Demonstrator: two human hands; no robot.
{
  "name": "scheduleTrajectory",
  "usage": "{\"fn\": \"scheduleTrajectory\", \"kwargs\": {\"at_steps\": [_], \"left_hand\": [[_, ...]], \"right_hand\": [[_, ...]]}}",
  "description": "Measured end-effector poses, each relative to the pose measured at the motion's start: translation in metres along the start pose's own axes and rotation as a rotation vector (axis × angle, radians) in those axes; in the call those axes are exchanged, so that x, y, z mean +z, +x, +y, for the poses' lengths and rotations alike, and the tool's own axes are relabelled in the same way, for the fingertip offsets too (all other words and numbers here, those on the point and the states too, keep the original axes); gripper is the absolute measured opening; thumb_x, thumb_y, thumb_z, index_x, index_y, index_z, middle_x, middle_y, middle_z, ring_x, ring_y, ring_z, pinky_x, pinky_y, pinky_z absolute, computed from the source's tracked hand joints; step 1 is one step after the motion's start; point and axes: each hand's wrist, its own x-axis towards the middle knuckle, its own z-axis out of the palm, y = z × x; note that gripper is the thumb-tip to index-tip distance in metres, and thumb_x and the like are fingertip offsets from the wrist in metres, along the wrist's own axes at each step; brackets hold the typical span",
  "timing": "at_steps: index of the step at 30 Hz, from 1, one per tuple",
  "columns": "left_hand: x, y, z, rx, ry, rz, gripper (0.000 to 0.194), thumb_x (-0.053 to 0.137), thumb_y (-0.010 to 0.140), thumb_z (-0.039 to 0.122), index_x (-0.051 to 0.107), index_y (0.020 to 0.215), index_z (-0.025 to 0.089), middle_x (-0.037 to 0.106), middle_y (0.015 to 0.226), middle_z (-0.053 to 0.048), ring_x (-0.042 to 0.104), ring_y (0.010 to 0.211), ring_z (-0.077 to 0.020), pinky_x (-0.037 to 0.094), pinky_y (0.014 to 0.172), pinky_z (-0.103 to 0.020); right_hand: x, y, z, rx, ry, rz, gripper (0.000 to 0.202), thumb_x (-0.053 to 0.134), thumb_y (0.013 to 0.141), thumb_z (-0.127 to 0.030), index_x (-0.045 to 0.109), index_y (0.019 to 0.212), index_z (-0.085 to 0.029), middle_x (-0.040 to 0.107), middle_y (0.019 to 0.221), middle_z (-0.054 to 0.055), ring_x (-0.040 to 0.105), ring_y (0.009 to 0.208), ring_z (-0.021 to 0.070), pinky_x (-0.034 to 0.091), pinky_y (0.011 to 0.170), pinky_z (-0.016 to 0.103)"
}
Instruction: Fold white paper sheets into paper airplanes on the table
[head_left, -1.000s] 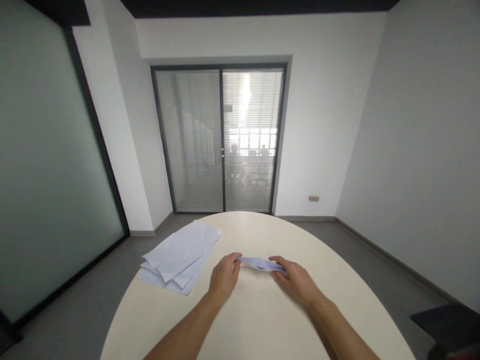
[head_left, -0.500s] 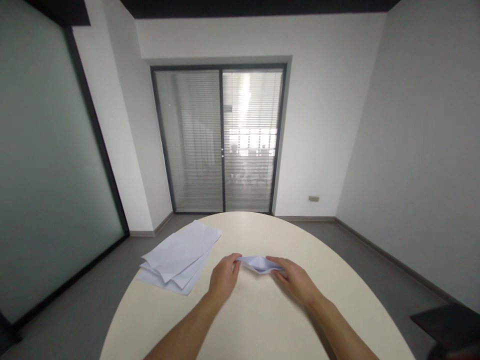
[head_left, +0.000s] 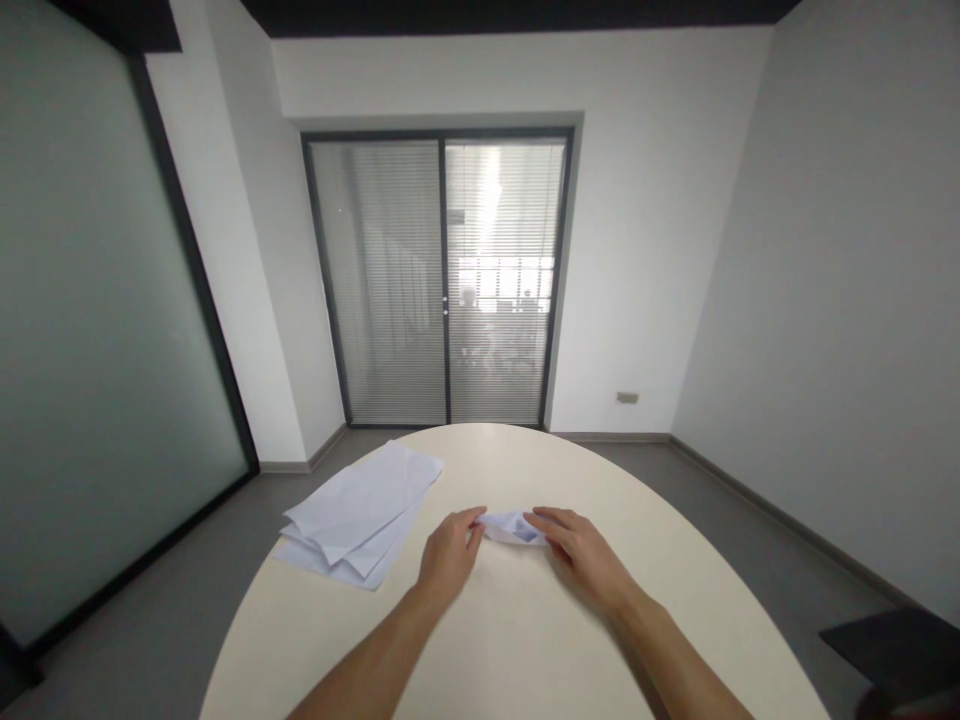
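Note:
A small folded white paper (head_left: 510, 527) is held between my two hands, just above the pale round table (head_left: 495, 640). My left hand (head_left: 450, 548) pinches its left end between thumb and fingertips. At the right end, my right hand (head_left: 581, 550) grips the paper, its fingers lying over the top and the thumb mostly hidden beneath. To the left of my left hand lies a loose stack of white sheets (head_left: 364, 505), overlapping and slightly creased.
Beyond the table's far edge stands a glass door (head_left: 446, 280) with blinds. A frosted glass panel (head_left: 105, 300) is on the left. A dark flat object (head_left: 896, 650) shows at the lower right, beside the table.
The fingers of my right hand have shifted slightly left over the folded paper and cover more of it. My left hand has hardly moved.

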Motion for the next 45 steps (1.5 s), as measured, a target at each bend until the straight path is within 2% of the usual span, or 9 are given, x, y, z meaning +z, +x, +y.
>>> {"fn": "scheduleTrajectory", "kwargs": {"at_steps": [13,16,20,24,27,31,39,45], "left_hand": [[-0.003,-0.001,0.004,-0.023,0.03,0.01,0.029,0.046,0.094,0.027,0.059,0.12,0.025,0.069,0.097,-0.002,0.063,0.09,-0.0171,0.046,0.084,-0.028],[-0.002,-0.001,0.003,-0.026,0.018,0.004,0.029,0.047,0.093,0.027,0.06,0.119,0.024,0.069,0.097,-0.002,0.063,0.089,-0.0171,0.047,0.084,-0.028],[-0.002,0.0,0.004,0.02,-0.009,-0.003,0.029,0.046,0.093,0.025,0.06,0.118,0.024,0.069,0.103,-0.003,0.063,0.094,-0.0173,0.046,0.089,-0.029],[-0.005,-0.001,0.01,0.099,-0.044,-0.025,0.027,0.046,0.093,0.022,0.063,0.114,0.024,0.069,0.109,-0.002,0.062,0.1,-0.0171,0.046,0.092,-0.029],[-0.008,-0.002,0.014,0.117,-0.044,-0.034,0.027,0.045,0.093,0.021,0.065,0.112,0.023,0.069,0.108,-0.002,0.062,0.1,-0.0171,0.046,0.092,-0.029],[-0.009,-0.002,0.014,0.134,-0.044,-0.025,0.026,0.046,0.093,0.021,0.064,0.112,0.023,0.07,0.105,-0.002,0.062,0.097,-0.0168,0.046,0.09,-0.029],[-0.004,-0.002,0.007,0.068,-0.019,0.006,0.029,0.048,0.093,0.024,0.063,0.117,0.024,0.069,0.108,-0.002,0.063,0.096,-0.0167,0.046,0.09,-0.029],[0.0,0.001,-0.002,-0.014,-0.005,0.064,0.03,0.046,0.094,0.026,0.062,0.118,0.024,0.069,0.108,-0.003,0.063,0.097,-0.0179,0.047,0.09,-0.03]], "right_hand": [[-0.003,0.001,-0.005,-0.016,-0.059,-0.096,0.066,0.038,0.083,-0.005,0.045,0.141,-0.036,0.054,0.139,0.005,0.051,0.124,0.0231,0.03,0.11,0.052],[-0.001,0.001,-0.004,-0.034,-0.088,-0.102,0.066,0.038,0.082,-0.004,0.047,0.14,-0.036,0.056,0.138,0.005,0.052,0.123,0.0228,0.032,0.108,0.051],[-0.001,0.002,-0.011,0.009,-0.13,-0.07,0.058,0.046,0.083,-0.015,0.049,0.139,-0.032,0.056,0.137,0.007,0.052,0.123,0.0245,0.034,0.107,0.047],[-0.006,0.003,-0.023,0.055,-0.157,-0.08,0.062,0.056,0.08,-0.03,0.046,0.141,-0.031,0.05,0.143,0.008,0.047,0.127,0.0275,0.023,0.112,0.052],[-0.007,0.003,-0.026,0.074,-0.161,-0.097,0.065,0.058,0.08,-0.037,0.044,0.143,-0.03,0.046,0.146,0.009,0.046,0.128,0.0289,0.02,0.113,0.052],[-0.004,0.002,-0.022,0.104,-0.165,-0.104,0.063,0.056,0.083,-0.038,0.042,0.144,-0.031,0.044,0.148,0.009,0.045,0.129,0.0286,0.023,0.112,0.051],[-0.003,0.0,-0.015,0.105,-0.153,-0.094,0.051,0.047,0.091,-0.035,0.044,0.142,-0.032,0.053,0.14,0.007,0.05,0.124,0.0259,0.027,0.11,0.052],[-0.003,0.001,-0.013,0.094,-0.084,-0.079,0.043,0.043,0.093,-0.034,0.053,0.135,-0.029,0.057,0.135,0.008,0.053,0.119,0.0243,0.04,0.101,0.042]]}}
